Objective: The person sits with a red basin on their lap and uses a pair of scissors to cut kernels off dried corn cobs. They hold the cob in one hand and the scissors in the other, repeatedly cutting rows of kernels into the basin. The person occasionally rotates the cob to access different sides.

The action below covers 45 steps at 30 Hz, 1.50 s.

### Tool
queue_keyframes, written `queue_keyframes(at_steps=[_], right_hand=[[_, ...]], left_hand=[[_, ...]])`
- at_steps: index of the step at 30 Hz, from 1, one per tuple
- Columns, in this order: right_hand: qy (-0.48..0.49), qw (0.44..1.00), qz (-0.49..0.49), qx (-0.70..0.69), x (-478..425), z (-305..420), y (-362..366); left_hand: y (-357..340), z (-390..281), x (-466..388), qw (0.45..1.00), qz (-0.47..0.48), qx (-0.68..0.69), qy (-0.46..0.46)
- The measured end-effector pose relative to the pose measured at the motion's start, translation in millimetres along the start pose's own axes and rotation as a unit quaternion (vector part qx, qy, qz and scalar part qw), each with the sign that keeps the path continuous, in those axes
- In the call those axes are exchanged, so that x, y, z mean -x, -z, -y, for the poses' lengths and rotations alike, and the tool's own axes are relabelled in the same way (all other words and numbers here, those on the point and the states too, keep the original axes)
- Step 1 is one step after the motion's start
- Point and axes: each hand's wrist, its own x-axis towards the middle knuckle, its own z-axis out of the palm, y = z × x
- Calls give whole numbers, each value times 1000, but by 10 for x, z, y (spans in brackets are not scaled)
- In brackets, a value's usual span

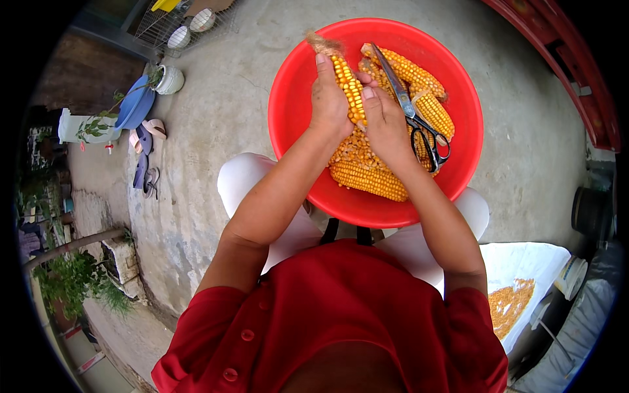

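Observation:
An ear of dried yellow corn [349,88], with brown silk at its upper tip, is held between both hands above a red plastic basin [295,147]. My left hand [330,98] grips its left side, the thumb along the kernels. My right hand [385,118] has its thumb against the lower right part of the ear and its fingers around the far side. Open-handled metal scissors [405,100] with black handles lie on several corn ears [435,115] at the basin's right. Loose kernels [356,150] and another corn ear [368,182] lie below my hands.
The basin rests over my lap between my knees on a concrete floor. To the left are shoes [142,169], a blue basin [132,104], a white pot [170,80] and a wire rack [157,29]. At lower right, a white sheet [530,260] holds kernels beside a bucket [572,277].

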Motion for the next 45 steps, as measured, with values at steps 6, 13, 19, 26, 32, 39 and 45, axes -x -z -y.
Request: queue_keyframes(at_steps=[6, 13, 19, 26, 32, 39, 45], right_hand=[[7, 1000, -1, 29, 5, 12, -16], [-16, 1000, 20, 10, 16, 55, -6], [-64, 994, 17, -82, -25, -148, -40], [-164, 965, -9, -203, -64, -84, -33], [-36, 998, 18, -56, -102, -16, 22], [-48, 996, 1, -78, -112, -150, 11], [-75, 996, 10, -57, -110, -148, 7]], left_hand=[[21, 7, -8, 1000, 1, -14, -15], [65, 18, -37, 1000, 11, -22, -9], [52, 30, -32, 999, 6, -31, -12], [-42, -31, 26, 999, 5, -43, 16], [1, 107, -8, 998, 26, -58, -10], [-2, 115, 25, 998, 33, -53, -22], [37, 122, 21, 997, 25, -64, -22]])
